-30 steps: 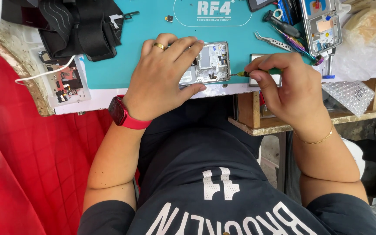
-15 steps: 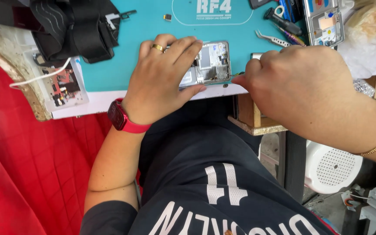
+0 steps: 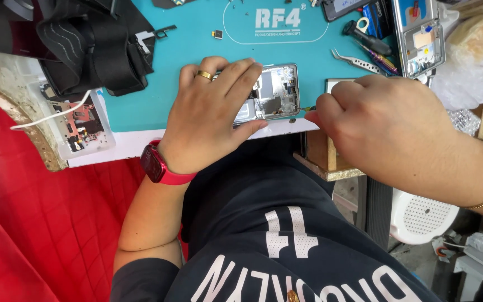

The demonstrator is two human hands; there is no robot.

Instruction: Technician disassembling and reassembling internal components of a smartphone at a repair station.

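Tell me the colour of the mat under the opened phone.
The mat is teal; head view shows it best.

I see a matt teal rubbery mat (image 3: pixel 197 72), the opened phone's (image 3: pixel 278 92) shiny metal frame, and glossy steel tweezers (image 3: pixel 356 61).

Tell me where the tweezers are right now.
In the head view, the tweezers lie on the teal mat, upper right, just above the right hand and right of the opened phone.
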